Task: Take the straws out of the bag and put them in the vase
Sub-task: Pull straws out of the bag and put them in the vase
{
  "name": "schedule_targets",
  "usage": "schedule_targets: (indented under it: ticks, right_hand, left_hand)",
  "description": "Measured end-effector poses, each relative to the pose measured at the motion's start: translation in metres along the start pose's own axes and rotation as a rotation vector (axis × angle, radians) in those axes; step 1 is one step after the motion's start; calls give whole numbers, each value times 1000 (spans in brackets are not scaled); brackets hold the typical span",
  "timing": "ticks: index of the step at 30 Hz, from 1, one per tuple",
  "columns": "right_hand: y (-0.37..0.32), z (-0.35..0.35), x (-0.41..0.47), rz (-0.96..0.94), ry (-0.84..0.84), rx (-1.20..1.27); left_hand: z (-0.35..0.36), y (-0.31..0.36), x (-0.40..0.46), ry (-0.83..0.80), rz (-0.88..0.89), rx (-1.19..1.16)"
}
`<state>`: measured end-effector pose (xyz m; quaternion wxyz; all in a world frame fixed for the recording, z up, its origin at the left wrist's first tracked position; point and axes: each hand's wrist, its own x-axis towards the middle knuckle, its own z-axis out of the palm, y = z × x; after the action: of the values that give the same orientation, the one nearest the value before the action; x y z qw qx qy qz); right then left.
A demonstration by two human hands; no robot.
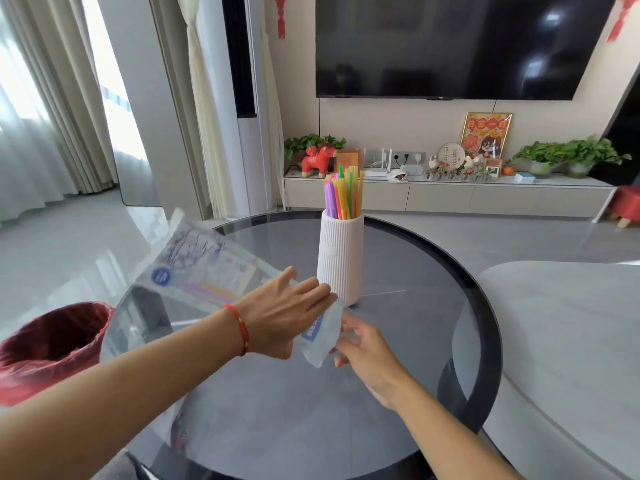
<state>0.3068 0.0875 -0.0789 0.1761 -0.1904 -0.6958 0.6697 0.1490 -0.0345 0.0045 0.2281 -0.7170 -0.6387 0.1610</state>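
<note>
standing upright near the far middle of the round glass tabletop, the white ribbed vase holds a bunch of coloured straws whose long axes run near vertical, their tips pointing up and fanning slightly apart above the rim. nearer the camera, the clear plastic straw bag is held above the tabletop, its long axis slanting from the upper left down to the lower right, where its end hangs between the two hands, just in front of the vase's base. a few pale straws show faintly through the bag, lying along its length. the left hand, a red string at its wrist, lies over the bag's lower part with fingers closed on the plastic. the right hand sits just beside the bag's hanging end, fingers loosely curled against it; whether its grip actually pinches the plastic cannot be told. a red-lined waste bin stands on the floor at the left.
</note>
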Motion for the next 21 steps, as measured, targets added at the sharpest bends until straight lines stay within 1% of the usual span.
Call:
schedule_targets:
  ticks: [2, 4, 10, 14, 17, 19, 21]
  right_hand:
    - [-2, 1, -3, 11, -24, 76]
    - [-2, 1, -4, -6, -55, 97]
    - [1, 3, -2, 35, -128, 234]
    - [4, 1, 1, 31, -145, 165]
    - [6, 1, 3, 26, -114, 123]
    - [6, -6, 6, 18, -56, 70]
    - [6, -20, 7, 4, 12, -41]
  left_hand:
    - [-6, -5, 6, 14, 64, 84]
    - [-9, -11, 8, 21, 101, 138]
    - [-9, -23, 7, 80, 110, 187]
    - [-5, -22, 4, 120, 99, 175]
    - [1, -24, -4, 108, 36, 150]
    - [7, -26, -10, 86, -76, 75]
    - [16, -27, -21, 58, -209, -56]
